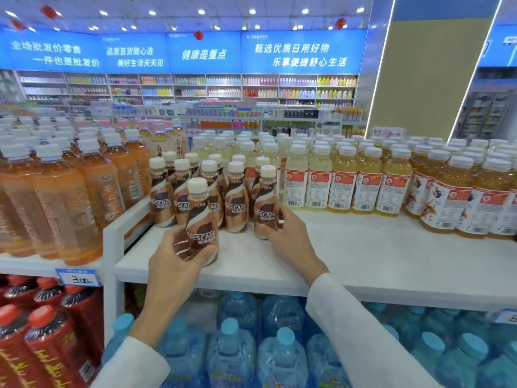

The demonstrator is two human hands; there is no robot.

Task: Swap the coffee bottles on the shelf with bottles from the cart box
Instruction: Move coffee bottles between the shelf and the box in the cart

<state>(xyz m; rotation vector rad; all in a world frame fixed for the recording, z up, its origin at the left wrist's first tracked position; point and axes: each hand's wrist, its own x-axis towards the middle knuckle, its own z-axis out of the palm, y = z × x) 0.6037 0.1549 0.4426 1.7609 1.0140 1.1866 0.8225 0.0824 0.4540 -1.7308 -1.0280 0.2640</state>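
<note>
Several brown Nescafe coffee bottles [236, 200] with cream caps stand in rows on the white shelf [363, 256]. My left hand [174, 261] grips one coffee bottle [201, 219] near the shelf's front edge, ahead of the rows. My right hand [288, 236] grips the lower part of another coffee bottle [265, 203] at the right end of the front row. Both bottles are upright. The cart box is out of view.
Tall orange tea bottles [70, 197] crowd the shelf to the left, behind a white divider [123, 219]. Pale yellow drink bottles [344, 180] stand to the right. Blue water jugs [232, 345] and red bottles [42, 331] fill the level below.
</note>
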